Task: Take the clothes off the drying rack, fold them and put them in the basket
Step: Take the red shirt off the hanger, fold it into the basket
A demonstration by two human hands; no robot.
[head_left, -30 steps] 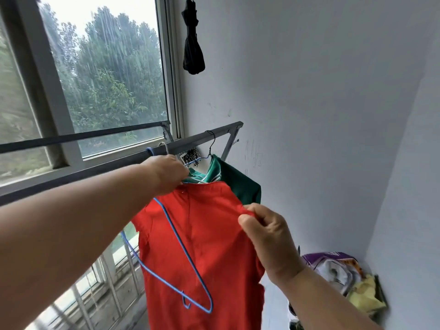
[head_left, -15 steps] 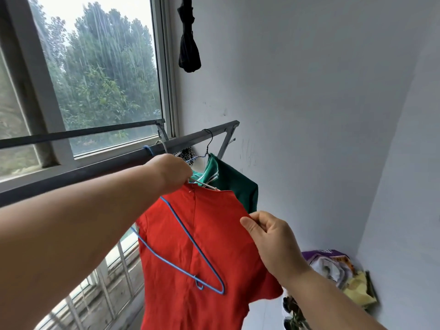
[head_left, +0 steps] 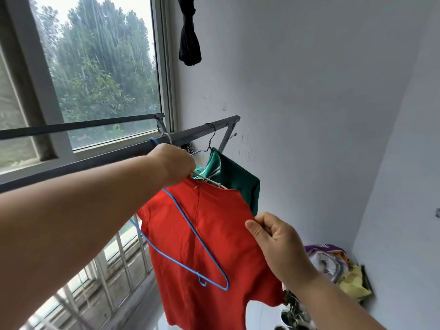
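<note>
left hand (head_left: pixel 175 163) grips white hanger (head_left: pixel 209 181) atop red shirt (head_left: pixel 228 210), right hand (head_left: pixel 278 246) pinches its 3 o'clock edge; drying rack (head_left: pixel 107 159) at 12 o'clock, window (head_left: pixel 100 67) beyond

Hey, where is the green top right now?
Head view, right of centre: the green top hangs from the rack bar, just behind the red shirt.

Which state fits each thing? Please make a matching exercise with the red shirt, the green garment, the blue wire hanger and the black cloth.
1 red fabric shirt
2 green fabric garment
3 blue wire hanger
4 black cloth bundle

a hanging high above the others
b dangling before the red shirt
c pinched by the right hand
d hanging behind the red shirt

Pairs: 1-c; 2-d; 3-b; 4-a
</note>
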